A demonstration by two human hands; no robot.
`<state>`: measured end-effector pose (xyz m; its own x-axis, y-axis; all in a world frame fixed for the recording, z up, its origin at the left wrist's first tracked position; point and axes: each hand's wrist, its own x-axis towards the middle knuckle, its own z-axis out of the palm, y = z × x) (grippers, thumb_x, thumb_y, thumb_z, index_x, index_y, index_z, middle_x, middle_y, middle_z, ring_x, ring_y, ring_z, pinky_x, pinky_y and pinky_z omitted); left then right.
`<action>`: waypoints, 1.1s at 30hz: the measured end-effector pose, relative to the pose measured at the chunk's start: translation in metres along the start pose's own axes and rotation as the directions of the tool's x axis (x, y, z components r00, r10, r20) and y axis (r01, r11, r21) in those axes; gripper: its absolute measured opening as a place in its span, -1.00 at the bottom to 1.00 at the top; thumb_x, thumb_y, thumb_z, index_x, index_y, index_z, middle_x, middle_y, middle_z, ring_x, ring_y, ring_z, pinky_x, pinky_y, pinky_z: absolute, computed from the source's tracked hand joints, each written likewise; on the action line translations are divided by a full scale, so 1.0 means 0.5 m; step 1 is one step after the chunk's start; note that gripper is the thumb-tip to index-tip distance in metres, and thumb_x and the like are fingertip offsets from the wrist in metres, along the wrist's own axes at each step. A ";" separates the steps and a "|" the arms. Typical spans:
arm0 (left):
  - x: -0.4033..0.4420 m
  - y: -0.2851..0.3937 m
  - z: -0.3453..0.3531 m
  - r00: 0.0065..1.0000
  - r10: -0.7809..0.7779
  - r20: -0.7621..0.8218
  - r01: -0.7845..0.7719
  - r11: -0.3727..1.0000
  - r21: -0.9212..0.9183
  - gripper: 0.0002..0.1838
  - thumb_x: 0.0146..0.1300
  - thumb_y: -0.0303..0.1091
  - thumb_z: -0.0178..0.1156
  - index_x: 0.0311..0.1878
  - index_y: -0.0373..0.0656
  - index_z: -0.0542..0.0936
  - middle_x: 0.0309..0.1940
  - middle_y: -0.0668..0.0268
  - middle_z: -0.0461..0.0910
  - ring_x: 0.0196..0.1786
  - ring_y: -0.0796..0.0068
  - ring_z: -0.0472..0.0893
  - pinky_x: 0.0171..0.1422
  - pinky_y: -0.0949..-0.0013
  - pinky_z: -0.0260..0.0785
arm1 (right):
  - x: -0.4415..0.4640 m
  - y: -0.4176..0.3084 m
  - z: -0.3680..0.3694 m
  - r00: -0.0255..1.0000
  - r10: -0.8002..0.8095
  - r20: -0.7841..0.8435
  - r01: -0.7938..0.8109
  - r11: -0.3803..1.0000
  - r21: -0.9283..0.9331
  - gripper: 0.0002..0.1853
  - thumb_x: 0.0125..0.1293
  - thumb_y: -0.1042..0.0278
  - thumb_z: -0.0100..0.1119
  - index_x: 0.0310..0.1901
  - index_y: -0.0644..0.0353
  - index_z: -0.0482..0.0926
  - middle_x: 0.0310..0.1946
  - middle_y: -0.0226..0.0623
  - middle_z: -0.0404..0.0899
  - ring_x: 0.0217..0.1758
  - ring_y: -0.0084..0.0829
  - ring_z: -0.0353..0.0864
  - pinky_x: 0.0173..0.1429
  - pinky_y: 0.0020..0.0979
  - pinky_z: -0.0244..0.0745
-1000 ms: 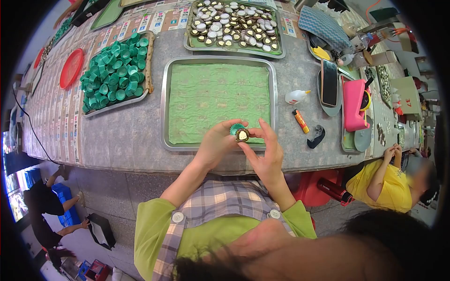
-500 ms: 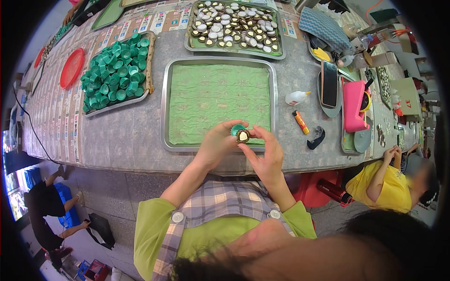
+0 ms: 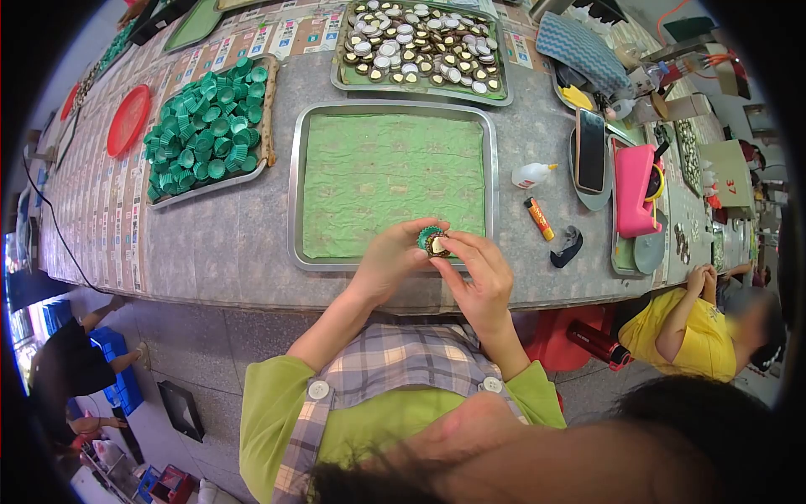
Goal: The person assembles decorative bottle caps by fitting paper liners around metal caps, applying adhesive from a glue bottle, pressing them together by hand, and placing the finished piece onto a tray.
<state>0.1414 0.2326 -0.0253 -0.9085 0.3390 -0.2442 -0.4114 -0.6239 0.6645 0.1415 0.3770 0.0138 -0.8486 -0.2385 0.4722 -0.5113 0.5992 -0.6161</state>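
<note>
Nearest: plaid apron (image 3: 399,359) over a lime-green top; both forearms reach forward over the near edge of the surface (image 3: 227,277). Right of the body, below surface level, a dark red bottle (image 3: 592,338).

Hands: left hand (image 3: 386,260) pinches a green fluted cup (image 3: 428,235) between thumb and fingers. Right hand (image 3: 481,273), thumb and forefinger drawn together, grips a small dark-rimmed piece (image 3: 437,245) with a pale top. Piece sits against the cup's near right side; whether any part is inside the cup cannot be told, fingers cover the contact. Both items are held up over the near rim of a metal tray (image 3: 296,185) with a crinkled green lining.

Right of this tray, near to far: black curved item (image 3: 567,248), orange tube (image 3: 539,219), white bottle (image 3: 531,175) with yellowish tip. Farther right, pink dispenser (image 3: 635,189) and a dark-screened phone (image 3: 590,151) on a grey dish. A person in yellow (image 3: 693,336) sits at the right with hands raised together.

Left, beyond the lined tray's near edge: a heap of green cups (image 3: 206,126) on a second tray; red plate (image 3: 128,121) farther left.

Farther forward: third tray (image 3: 420,88) bearing many dark-rimmed discs (image 3: 420,42), pale or silvery faces up. Patterned blue cloth (image 3: 582,52) to its right.
</note>
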 end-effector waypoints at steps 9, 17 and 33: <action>0.001 -0.001 0.000 0.999 0.039 0.036 -0.042 0.997 0.072 -0.55 0.02 -0.46 0.17 0.04 -0.25 0.38 -0.07 0.33 0.45 -0.08 0.56 0.46 -0.01 0.49 0.35 | -0.006 0.007 0.004 0.997 -0.075 -0.034 0.073 0.996 -0.049 -0.74 -0.18 0.49 0.30 -0.35 0.21 0.55 -0.33 -0.29 0.54 -0.33 -0.33 0.52 -0.31 -0.40 0.41; 0.000 -0.009 -0.011 0.993 0.084 0.081 -0.092 0.991 0.099 -0.54 0.03 -0.51 0.17 0.06 -0.23 0.37 0.08 0.13 0.34 0.01 0.43 0.45 0.05 0.36 0.38 | -0.009 0.007 0.007 0.988 -0.129 -0.087 0.123 0.990 -0.074 -0.75 -0.18 0.49 0.31 -0.35 0.21 0.57 -0.32 -0.28 0.56 -0.34 -0.34 0.54 -0.31 -0.42 0.40; -0.004 -0.013 0.005 0.993 0.086 0.078 -0.088 0.996 0.025 -0.52 0.04 -0.33 0.20 0.05 -0.26 0.38 -0.08 0.31 0.44 -0.08 0.55 0.45 0.01 0.47 0.31 | -0.026 0.012 0.015 0.976 -0.154 -0.156 0.137 0.984 -0.115 -0.74 -0.19 0.49 0.31 -0.34 0.20 0.58 -0.28 -0.28 0.57 -0.31 -0.35 0.55 -0.32 -0.45 0.38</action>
<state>0.1460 0.2378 -0.0276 -0.9320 0.3380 -0.1307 -0.3280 -0.6335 0.7008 0.1486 0.3781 -0.0007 -0.7281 -0.2059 0.6538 -0.6037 0.6445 -0.4693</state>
